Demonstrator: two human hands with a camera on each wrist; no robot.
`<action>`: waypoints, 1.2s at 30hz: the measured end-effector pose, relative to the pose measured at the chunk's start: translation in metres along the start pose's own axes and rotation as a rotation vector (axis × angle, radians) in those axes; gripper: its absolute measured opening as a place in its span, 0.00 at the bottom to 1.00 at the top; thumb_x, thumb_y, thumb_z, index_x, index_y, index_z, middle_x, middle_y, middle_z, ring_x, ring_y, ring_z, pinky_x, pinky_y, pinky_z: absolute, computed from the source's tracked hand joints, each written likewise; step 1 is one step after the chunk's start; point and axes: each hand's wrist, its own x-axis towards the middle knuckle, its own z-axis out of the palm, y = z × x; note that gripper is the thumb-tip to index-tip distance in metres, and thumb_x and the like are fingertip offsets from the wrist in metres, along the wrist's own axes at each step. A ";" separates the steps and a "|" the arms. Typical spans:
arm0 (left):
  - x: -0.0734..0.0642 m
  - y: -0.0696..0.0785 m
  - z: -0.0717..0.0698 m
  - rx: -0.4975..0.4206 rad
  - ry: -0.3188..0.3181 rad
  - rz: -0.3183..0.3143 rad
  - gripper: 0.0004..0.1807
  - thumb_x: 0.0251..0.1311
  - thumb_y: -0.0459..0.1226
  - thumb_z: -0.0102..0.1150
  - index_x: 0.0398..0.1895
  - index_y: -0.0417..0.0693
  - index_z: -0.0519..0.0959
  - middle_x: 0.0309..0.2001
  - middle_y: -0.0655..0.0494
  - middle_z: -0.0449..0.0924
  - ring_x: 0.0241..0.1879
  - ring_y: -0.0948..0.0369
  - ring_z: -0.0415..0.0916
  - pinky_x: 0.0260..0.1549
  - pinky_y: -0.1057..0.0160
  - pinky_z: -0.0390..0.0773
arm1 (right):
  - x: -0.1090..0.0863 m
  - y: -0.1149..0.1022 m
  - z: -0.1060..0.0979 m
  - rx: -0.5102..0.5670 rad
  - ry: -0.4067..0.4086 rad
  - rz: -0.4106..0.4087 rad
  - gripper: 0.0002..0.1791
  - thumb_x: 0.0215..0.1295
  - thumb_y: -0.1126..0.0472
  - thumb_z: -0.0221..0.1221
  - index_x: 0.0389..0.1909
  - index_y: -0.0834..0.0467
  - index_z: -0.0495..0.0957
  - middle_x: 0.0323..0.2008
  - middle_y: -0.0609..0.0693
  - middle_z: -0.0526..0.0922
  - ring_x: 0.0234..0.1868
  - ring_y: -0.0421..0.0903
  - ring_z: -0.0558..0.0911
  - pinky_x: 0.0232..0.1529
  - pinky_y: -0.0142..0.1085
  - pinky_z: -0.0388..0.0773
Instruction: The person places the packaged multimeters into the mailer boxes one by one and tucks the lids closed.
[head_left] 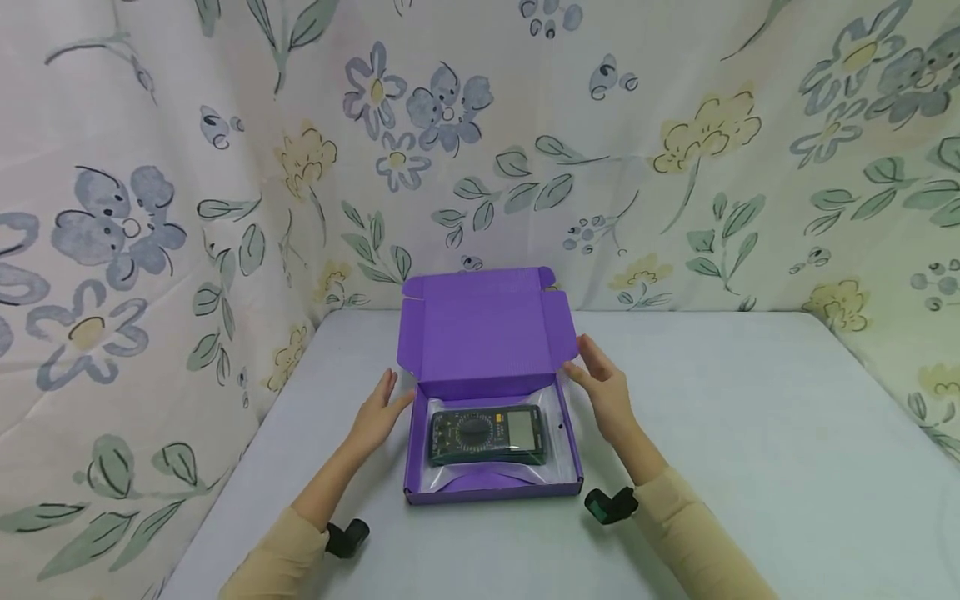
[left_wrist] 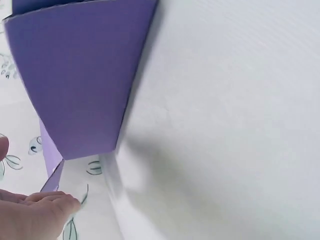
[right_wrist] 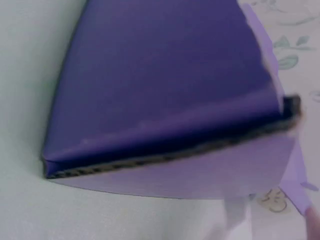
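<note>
A purple cardboard box [head_left: 495,498] lies on the white table with its lid [head_left: 483,333] standing up at the back. Inside, a dark multimeter [head_left: 487,435] with a round dial and grey display rests in a clear plastic bag [head_left: 555,467]. My left hand [head_left: 372,421] is at the box's left side, fingers extended and thumb toward the wall. On the other side, my right hand [head_left: 609,398] has its thumb and fingertips right at the lid's right flap [head_left: 560,327]. The wrist views show the box's outer side walls [left_wrist: 85,80] up close.
The white table [head_left: 720,400] reaches out on both sides of the box. A floral curtain [head_left: 525,125] hangs behind it and to the left. Black wrist-worn devices [head_left: 347,538] sit at both cuffs.
</note>
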 end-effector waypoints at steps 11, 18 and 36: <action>0.028 0.014 0.004 -0.651 -0.080 -0.128 0.38 0.75 0.38 0.37 0.70 0.21 0.31 0.72 0.27 0.29 0.73 0.40 0.27 0.71 0.48 0.35 | 0.020 0.004 -0.004 0.238 0.081 0.293 0.41 0.75 0.60 0.49 0.74 0.70 0.34 0.76 0.62 0.36 0.76 0.51 0.42 0.74 0.44 0.45; 0.042 0.014 0.006 -0.743 -0.091 -0.107 0.34 0.75 0.34 0.35 0.72 0.23 0.35 0.73 0.29 0.31 0.74 0.43 0.29 0.72 0.51 0.35 | 0.029 0.008 0.000 0.291 -0.040 0.307 0.41 0.76 0.60 0.46 0.72 0.73 0.28 0.75 0.67 0.37 0.76 0.56 0.41 0.74 0.46 0.44; 0.037 0.012 0.002 -0.617 -0.061 0.021 0.35 0.67 0.25 0.47 0.73 0.27 0.45 0.72 0.33 0.49 0.73 0.46 0.49 0.70 0.55 0.53 | 0.025 0.001 -0.008 0.196 -0.113 0.255 0.32 0.75 0.66 0.45 0.71 0.76 0.45 0.71 0.72 0.53 0.71 0.61 0.57 0.69 0.43 0.58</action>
